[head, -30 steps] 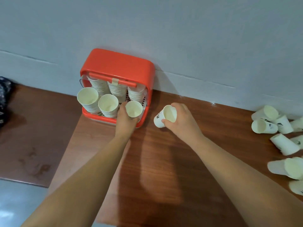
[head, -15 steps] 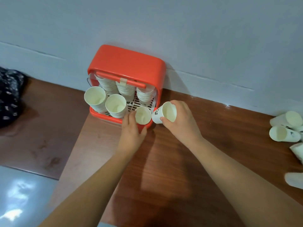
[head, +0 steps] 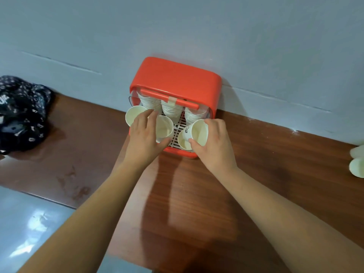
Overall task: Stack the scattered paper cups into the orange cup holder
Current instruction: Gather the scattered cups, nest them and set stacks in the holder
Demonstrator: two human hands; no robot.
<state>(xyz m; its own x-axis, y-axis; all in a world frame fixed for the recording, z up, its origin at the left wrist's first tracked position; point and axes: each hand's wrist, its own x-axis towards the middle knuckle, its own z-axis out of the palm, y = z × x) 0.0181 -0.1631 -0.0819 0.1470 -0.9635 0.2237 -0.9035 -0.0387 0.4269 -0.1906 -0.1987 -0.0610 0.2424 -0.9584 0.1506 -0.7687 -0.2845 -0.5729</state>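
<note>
while left hand (head: pixel 143 138) touches the stacks (head: pixel 164 128), right hand (head: pixel 214 146) grips a cup (head: pixel 199 132).

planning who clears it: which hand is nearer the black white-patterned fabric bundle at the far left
Left. The left hand lies over white paper cups in the orange plastic cup holder, right of the bundle; the right hand, holding another cup, is farther right.

View: one wide-angle camera worn on my head.
Facing: forward and down, over the desk (head: pixel 271 174) toward the wall (head: pixel 197 26).
Nearness: close; my forearms (head: pixel 88 223) fill the lower frame.
Centre: orange cup holder (head: pixel 177 79), just above mid-frame.
</note>
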